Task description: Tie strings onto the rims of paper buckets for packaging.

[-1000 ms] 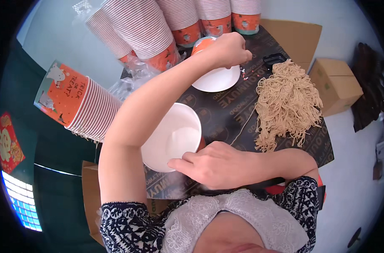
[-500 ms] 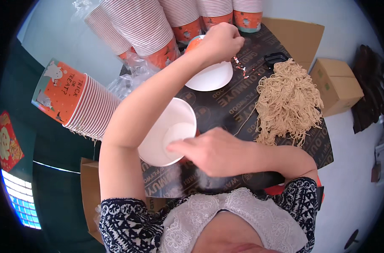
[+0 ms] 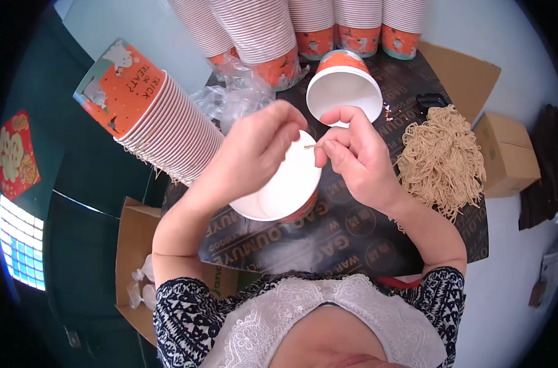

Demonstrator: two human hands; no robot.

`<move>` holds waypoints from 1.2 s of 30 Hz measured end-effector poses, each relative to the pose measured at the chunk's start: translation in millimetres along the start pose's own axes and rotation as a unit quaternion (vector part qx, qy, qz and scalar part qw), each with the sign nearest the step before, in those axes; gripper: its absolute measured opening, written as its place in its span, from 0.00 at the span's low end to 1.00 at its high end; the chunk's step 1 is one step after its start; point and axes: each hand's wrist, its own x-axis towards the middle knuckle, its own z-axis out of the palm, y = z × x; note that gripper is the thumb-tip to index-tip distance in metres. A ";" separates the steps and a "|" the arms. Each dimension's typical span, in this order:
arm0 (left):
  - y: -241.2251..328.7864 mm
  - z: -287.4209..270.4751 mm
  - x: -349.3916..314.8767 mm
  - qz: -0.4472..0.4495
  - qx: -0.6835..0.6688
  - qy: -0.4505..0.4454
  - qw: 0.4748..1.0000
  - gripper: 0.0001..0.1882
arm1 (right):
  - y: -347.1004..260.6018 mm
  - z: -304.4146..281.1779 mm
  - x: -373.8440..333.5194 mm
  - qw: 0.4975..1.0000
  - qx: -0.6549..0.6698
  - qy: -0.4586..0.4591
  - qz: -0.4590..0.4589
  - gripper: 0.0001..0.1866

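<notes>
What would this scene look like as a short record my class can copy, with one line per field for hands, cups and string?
Left hand: above the near cup; cannot tell whether it holds anything
Right hand: pinching a short tan string end
Near cup: white inside, orange outside
Far cup: mouth facing the person
String heap: tan, loose, at right on the dark table
Leaning cup stack: at left

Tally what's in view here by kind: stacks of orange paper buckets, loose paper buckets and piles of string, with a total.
Stacks of orange paper buckets: 6
Loose paper buckets: 2
Beige string pile: 1
Total: 9
</notes>
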 end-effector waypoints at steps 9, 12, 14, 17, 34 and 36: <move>-10.1 12.4 -10.2 0.008 0.016 -0.021 1.000 0.06 | 5.2 0.7 -0.9 1.000 -0.012 -0.025 0.005 0.10; -14.7 12.8 -11.6 0.036 0.018 0.000 0.999 0.07 | 6.8 0.3 -2.8 0.997 -0.036 -0.055 0.043 0.07; -13.8 10.6 -15.8 -0.005 -0.010 -0.036 0.999 0.07 | 3.0 -0.3 -4.2 0.995 -0.073 -0.051 0.035 0.04; -14.8 10.2 -20.0 -0.023 -0.051 -0.049 0.997 0.09 | 2.5 2.9 -6.6 0.992 -0.110 -0.043 0.041 0.03; -35.3 -17.7 -59.6 0.130 0.105 -0.092 0.982 0.20 | -8.5 10.0 -14.5 0.991 -0.132 -0.005 -0.026 0.02; -36.7 -16.0 -67.8 0.119 0.183 -0.122 0.968 0.13 | -8.5 11.3 -14.7 0.991 -0.128 -0.009 -0.024 0.02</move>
